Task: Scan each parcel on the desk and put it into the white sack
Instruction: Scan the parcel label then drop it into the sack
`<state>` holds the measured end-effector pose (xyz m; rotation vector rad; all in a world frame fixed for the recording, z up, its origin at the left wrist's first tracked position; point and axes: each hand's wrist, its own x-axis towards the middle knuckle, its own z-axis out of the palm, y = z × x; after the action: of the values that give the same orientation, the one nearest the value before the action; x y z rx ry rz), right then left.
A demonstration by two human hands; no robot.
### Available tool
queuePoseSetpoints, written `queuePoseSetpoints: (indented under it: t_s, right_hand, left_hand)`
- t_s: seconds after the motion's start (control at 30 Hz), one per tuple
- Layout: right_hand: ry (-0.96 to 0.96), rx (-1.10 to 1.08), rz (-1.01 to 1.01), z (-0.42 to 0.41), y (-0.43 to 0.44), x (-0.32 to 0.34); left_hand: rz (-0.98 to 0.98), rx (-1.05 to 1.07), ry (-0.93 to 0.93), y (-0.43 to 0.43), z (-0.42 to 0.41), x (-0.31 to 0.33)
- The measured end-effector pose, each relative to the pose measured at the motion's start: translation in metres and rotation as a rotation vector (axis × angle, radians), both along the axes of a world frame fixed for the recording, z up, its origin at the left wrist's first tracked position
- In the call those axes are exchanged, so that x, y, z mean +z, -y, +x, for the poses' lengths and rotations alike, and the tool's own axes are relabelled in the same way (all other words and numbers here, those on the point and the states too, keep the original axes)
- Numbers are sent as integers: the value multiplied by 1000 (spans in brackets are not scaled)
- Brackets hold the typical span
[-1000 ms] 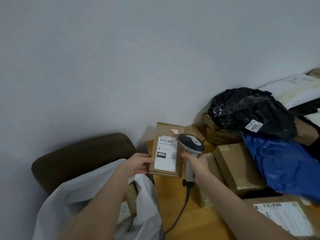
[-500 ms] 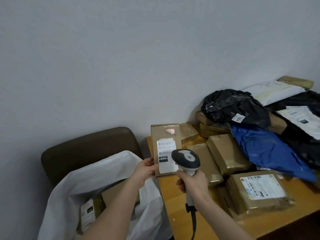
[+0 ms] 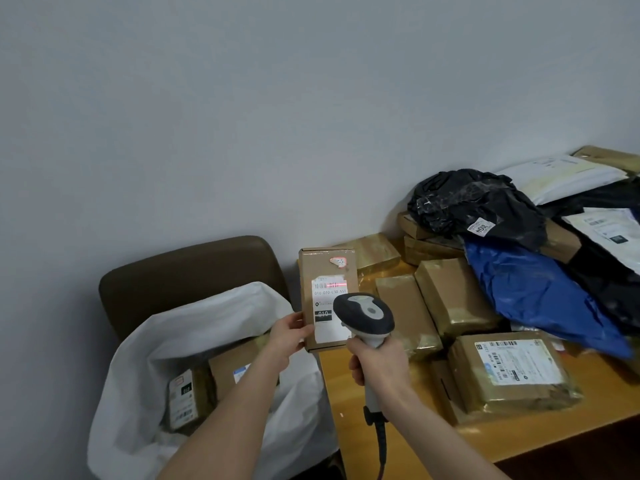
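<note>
My left hand point(image 3: 288, 336) grips the lower left edge of a small brown cardboard parcel point(image 3: 320, 268) and holds it upright over the desk's left end. A red scan line glows across the barcode on its white label. In my right hand point(image 3: 377, 363) is the handle of a grey and white barcode scanner point(image 3: 363, 315), whose head points at the label. The white sack point(image 3: 194, 330) stands open at the lower left on a chair, with two labelled parcels point(image 3: 183, 398) inside.
The wooden desk point(image 3: 540, 434) holds several taped brown parcels point(image 3: 512, 372), a blue bag point(image 3: 543, 296), a black bag point(image 3: 474, 202) and white mailers point(image 3: 561, 174) heaped toward the right. A brown chair back point(image 3: 187, 275) rises behind the sack. The scanner's cable hangs below my right hand.
The scanner came down and back from beside the parcel and now points up at its label, and a red scan line has appeared on the barcode. The view shifted down and right.
</note>
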<state>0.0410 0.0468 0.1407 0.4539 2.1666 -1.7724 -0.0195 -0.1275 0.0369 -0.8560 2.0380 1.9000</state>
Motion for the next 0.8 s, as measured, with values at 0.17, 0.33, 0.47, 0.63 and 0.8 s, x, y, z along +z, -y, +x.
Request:
queuePoseSetpoints:
  t_s: [0.17, 0.33, 0.47, 0.63, 0.8]
  right_hand:
    - [18, 9, -18, 0, -5, 1]
    - [23, 54, -6, -1, -7, 0]
    - [28, 65, 2, -3, -8, -2]
    - [32, 94, 25, -5, -10, -6]
    - [46, 140, 9, -10, -5, -9]
  left_hand:
    - [-19, 17, 13, -2, 3, -1]
    - [-23, 40, 24, -5, 4, -1]
    - [-30, 50, 33, -5, 5, -2]
    - [-27, 54, 40, -4, 7, -2]
    - [-13, 68, 32, -1, 11, 1]
